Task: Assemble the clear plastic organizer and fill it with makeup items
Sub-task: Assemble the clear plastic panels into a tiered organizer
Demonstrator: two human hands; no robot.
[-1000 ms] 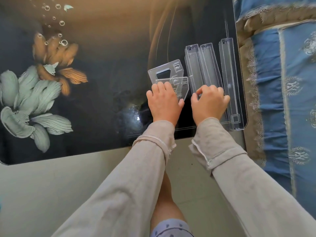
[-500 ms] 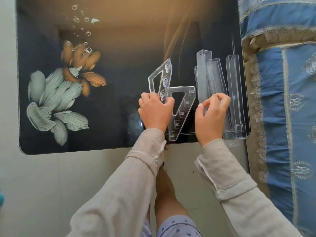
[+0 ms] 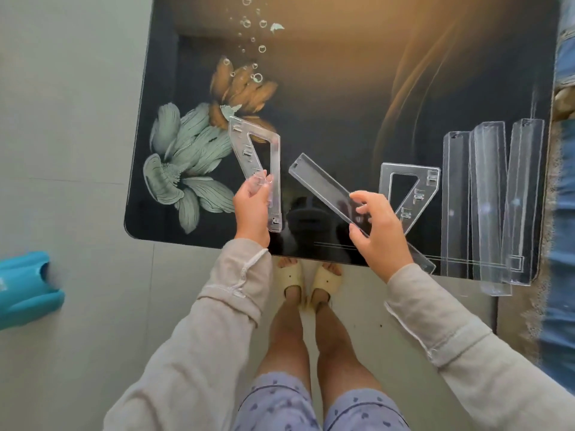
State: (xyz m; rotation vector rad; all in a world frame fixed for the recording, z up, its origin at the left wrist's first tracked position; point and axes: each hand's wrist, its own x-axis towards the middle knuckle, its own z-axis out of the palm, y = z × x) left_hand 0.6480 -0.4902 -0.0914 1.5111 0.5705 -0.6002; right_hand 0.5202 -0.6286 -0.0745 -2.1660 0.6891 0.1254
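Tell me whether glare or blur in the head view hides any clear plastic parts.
Head view: warm glare washes the far side of the glossy black flower-print table, away from the parts; head view: the clear triangular panel in the left hand and clear flat strip in the right hand look sharp; head view: blue fabric at right edge smeared.

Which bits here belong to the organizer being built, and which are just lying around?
For the job: side panel in the left hand; long tray in the right hand; second side panel on the table; three more trays.
Lying about: blue plastic object; blue bedding.
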